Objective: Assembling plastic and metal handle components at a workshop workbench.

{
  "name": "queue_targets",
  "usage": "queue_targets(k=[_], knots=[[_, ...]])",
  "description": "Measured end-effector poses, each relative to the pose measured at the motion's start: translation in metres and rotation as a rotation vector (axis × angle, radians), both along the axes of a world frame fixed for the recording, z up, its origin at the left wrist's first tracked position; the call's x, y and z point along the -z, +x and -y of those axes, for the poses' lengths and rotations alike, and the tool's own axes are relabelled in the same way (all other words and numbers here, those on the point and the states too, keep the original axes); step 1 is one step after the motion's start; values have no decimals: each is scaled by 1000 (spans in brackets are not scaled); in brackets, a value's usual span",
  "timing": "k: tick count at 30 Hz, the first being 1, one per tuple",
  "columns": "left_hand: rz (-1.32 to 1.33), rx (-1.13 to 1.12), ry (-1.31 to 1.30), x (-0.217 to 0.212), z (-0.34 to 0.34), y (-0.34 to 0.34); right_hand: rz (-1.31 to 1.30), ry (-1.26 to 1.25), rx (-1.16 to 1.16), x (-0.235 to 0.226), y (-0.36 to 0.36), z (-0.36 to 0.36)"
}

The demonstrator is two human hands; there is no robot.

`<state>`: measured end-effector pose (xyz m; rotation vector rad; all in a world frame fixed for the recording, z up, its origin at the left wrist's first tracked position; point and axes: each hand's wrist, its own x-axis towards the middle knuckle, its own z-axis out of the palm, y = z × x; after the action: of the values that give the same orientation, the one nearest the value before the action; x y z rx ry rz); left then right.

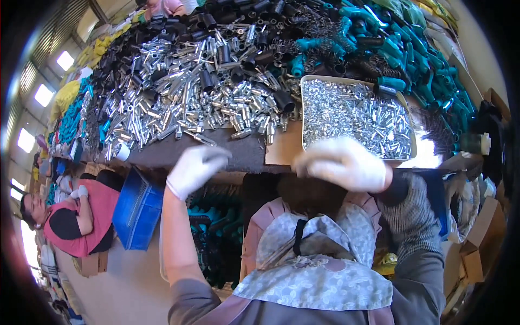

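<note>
Left hand (196, 168), white-gloved, hovered at the table (238, 151) edge, fingers curled loosely, holding nothing visible. Right hand (342, 162) blurred over the tray (304, 108) of small metal parts (352, 116); finger state unclear.

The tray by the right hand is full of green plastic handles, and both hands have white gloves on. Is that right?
Not quite. The head view shows the tray full of small shiny metal parts, not green plastic handles. The teal handles lie piled on the table behind it. The rest holds: the right hand is just in front of the tray, and it and the left hand wear white gloves.
</note>
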<state>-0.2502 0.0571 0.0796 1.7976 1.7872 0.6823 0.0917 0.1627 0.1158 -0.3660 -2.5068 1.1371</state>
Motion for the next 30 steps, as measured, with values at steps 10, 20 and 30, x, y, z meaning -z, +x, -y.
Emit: queue_targets(k=[10, 20, 30], knots=[[-453, -390, 114, 11, -26, -99, 379, 714, 319, 16, -148, -159], [-431, -538, 183, 35, -28, -146, 259, 689, -4, 53, -278, -61], [-549, -529, 178, 11, -152, -141, 423, 607, 210, 88, -313, -35]])
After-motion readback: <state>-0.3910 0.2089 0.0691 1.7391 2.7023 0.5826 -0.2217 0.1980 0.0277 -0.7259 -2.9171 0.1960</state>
